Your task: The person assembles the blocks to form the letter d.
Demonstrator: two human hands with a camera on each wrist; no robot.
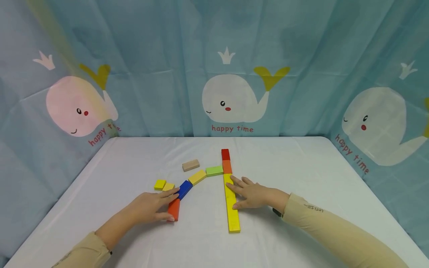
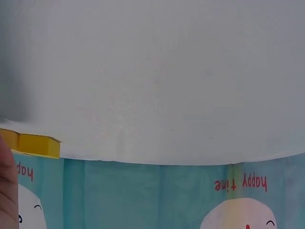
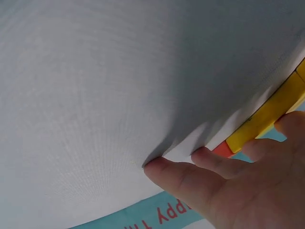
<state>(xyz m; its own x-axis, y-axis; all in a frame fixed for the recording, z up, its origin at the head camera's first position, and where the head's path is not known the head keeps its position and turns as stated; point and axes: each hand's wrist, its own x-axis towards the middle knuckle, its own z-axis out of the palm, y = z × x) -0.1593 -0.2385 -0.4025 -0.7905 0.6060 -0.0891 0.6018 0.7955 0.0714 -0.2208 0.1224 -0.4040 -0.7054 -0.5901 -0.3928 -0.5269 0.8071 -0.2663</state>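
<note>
In the head view, my left hand (image 1: 147, 208) reaches over a red block (image 1: 173, 210); its thumb is at the near end and its fingers lie across the far end, by a dark blue block (image 1: 184, 190). My right hand (image 1: 256, 194) rests its extended fingertips along the right side of a long yellow strip of blocks (image 1: 231, 208). An orange block (image 1: 227, 166) and a dark red block (image 1: 225, 154) continue that strip. A light yellow block (image 1: 197, 177) and a green block (image 1: 214, 171) link the blue block to the orange one in a curve.
A bright yellow block (image 1: 159, 184) and a pale yellow block (image 1: 168, 187) lie beside my left fingers. One plain wooden block (image 1: 191, 165) lies behind the curve. The white tabletop (image 1: 285, 156) ends at a blue whale-print curtain (image 1: 151, 100).
</note>
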